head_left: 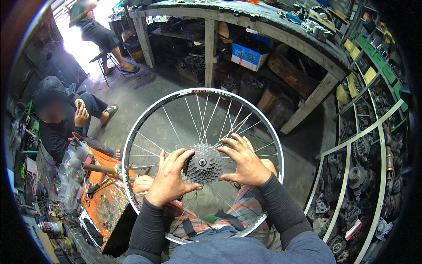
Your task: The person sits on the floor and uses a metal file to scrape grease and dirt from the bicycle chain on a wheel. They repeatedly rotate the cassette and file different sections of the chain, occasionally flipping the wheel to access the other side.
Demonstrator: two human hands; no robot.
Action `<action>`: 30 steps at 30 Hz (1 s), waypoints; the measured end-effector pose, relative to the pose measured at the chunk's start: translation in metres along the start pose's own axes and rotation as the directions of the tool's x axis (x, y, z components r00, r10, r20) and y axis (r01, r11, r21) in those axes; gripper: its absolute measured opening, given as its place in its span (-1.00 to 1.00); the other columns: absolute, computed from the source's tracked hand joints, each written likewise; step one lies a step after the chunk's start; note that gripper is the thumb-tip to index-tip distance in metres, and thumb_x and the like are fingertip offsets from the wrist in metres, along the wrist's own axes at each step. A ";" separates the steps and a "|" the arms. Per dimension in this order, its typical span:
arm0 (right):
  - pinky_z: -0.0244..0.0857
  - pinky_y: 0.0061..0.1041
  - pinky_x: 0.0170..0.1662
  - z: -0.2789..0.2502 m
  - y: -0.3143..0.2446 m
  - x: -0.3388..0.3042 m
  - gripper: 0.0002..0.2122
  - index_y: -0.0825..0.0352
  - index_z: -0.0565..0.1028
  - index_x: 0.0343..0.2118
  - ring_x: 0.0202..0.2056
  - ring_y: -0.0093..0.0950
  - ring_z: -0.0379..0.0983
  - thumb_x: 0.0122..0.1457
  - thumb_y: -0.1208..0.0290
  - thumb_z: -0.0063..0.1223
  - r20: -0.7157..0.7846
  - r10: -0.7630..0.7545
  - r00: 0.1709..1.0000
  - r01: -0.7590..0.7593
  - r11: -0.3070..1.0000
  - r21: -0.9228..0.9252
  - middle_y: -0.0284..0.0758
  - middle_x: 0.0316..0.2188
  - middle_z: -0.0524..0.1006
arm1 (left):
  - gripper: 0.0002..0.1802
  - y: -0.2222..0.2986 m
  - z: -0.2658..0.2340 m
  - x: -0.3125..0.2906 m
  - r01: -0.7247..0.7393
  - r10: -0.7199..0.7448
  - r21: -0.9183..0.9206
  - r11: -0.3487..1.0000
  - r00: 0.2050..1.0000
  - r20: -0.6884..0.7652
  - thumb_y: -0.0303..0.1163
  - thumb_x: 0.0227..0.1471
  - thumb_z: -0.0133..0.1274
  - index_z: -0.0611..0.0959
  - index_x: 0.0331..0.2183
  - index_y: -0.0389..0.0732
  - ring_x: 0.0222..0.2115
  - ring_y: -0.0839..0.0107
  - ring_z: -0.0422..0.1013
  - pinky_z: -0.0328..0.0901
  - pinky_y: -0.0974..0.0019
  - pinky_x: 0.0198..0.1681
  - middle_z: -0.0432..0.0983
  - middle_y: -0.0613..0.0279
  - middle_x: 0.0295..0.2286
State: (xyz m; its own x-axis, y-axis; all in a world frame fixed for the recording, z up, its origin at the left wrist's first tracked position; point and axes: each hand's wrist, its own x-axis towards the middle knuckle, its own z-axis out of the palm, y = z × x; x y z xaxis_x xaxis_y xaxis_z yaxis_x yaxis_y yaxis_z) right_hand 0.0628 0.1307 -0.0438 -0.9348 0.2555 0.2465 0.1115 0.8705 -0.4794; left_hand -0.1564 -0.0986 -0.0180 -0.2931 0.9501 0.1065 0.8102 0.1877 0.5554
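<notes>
Silver, toothed metal sprockets [207,169] sit within a black-and-silver, spoked wheel [206,91]. The bare left hand [169,179] and right hand [249,165] flank the sprockets, fingers apart, perhaps for steadying; contact is unclear.

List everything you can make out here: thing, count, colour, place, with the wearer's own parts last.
Bicycle wheel: one, silver and black, over the lap
Sprocket cassette: one, grey, at the wheel's centre
Workbench: one, grey-brown, beyond the wheel
Box: one, blue and white, under the workbench
Shelf rack: one, pale and green, right side
Metal parts: uncountable, mostly grey, on the rack
Stand: one, worn orange, left
Pipe: one, brownish, above the stand
Seated people: two, mostly dark clothing, upper left
Sleeves: two, black, forearms
Left hand: one, bare, left of the cassette
Right hand: one, bare, right of the cassette
</notes>
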 end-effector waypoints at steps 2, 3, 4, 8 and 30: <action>-0.03 0.40 0.56 -0.001 0.000 0.001 -0.09 0.18 0.50 0.38 0.56 0.14 0.11 -0.03 -0.09 0.67 0.000 -0.009 1.000 0.009 1.000 -0.003 -0.11 0.47 0.37 | 0.36 0.000 0.000 0.000 -0.001 0.001 0.010 1.000 1.000 -0.007 -0.10 -0.40 0.76 0.48 0.45 -0.01 0.40 -0.08 0.36 -0.05 -0.52 0.57 0.40 -0.04 0.39; -0.03 0.40 0.55 -0.001 0.000 0.000 -0.09 0.17 0.50 0.38 0.56 0.14 0.12 -0.02 -0.10 0.66 -0.002 -0.012 1.000 0.012 1.000 -0.004 -0.11 0.47 0.37 | 0.33 0.000 -0.001 0.000 -0.002 0.002 0.009 1.000 1.000 -0.025 -0.11 -0.40 0.76 0.50 0.44 -0.02 0.40 -0.08 0.36 -0.02 -0.46 0.57 0.41 -0.03 0.38; -0.02 0.40 0.55 -0.001 0.001 0.000 -0.10 0.17 0.50 0.38 0.56 0.14 0.12 -0.01 -0.11 0.65 -0.009 -0.017 1.000 0.017 1.000 -0.004 -0.10 0.47 0.37 | 0.31 0.000 -0.005 0.000 -0.005 0.005 0.012 1.000 0.999 -0.045 -0.12 -0.40 0.76 0.52 0.42 -0.04 0.40 -0.09 0.36 0.01 -0.40 0.58 0.42 -0.03 0.38; -0.02 0.40 0.55 -0.002 0.002 -0.003 -0.12 0.17 0.50 0.38 0.55 0.16 0.13 0.04 -0.16 0.61 -0.011 -0.013 1.000 0.013 1.000 -0.011 -0.09 0.47 0.36 | 0.06 -0.050 -0.038 0.003 0.043 -0.050 -0.026 0.999 0.920 -0.388 -0.24 -0.24 0.69 0.62 0.31 -0.24 0.39 -0.11 0.38 0.24 -0.03 0.52 0.49 -0.10 0.35; -0.11 0.12 0.66 -0.073 -0.070 -0.034 0.21 0.52 0.34 0.47 0.61 0.13 0.04 -0.16 -0.12 0.78 -0.557 -0.108 0.823 0.118 0.993 -0.018 0.06 0.54 0.29 | -0.07 0.038 -0.276 -0.015 -0.327 -0.077 -0.776 0.539 0.899 -0.432 -0.34 0.05 0.37 0.45 0.40 -0.44 -0.61 0.72 0.42 0.33 0.63 -0.61 0.66 0.10 -0.22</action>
State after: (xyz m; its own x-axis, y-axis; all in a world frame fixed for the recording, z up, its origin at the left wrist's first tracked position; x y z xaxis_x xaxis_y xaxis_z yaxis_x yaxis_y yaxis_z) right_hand 0.1114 0.0917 0.0425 -0.5939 0.3505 0.7241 0.0066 0.9022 -0.4313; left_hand -0.2613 -0.1743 0.2289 -0.5449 0.7317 0.4095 0.1389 -0.4029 0.9047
